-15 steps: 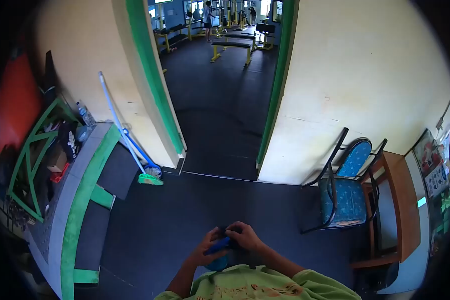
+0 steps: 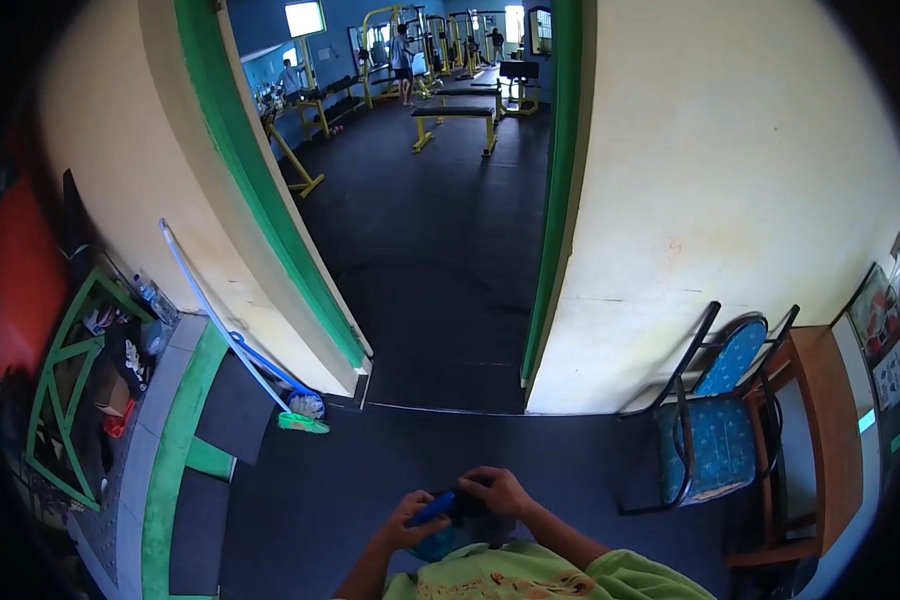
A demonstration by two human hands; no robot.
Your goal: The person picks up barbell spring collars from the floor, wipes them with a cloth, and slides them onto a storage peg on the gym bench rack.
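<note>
My left hand (image 2: 408,518) is closed round a blue object (image 2: 432,508) with a long bar-like upper part. Beneath that hand shows a rounded, teal-blue part (image 2: 433,545), and I cannot tell whether both belong to one thing. My right hand (image 2: 497,491) has its fingers bent and pinched beside the blue object, at something dark that blends into the floor. Both hands are close together in front of my green shirt (image 2: 530,575).
Ahead, a green-framed doorway (image 2: 555,200) opens onto a gym with benches (image 2: 453,112) and a person (image 2: 402,66). A broom (image 2: 302,423) and dustpan lean left, near a tiled counter (image 2: 165,375). On the right stand a blue chair (image 2: 708,460) and a wooden desk (image 2: 832,430).
My view has tilted up, showing more of the gym, and the hands sit slightly lower in it. The left hand stays on the blue object; the right stays bent beside it.
</note>
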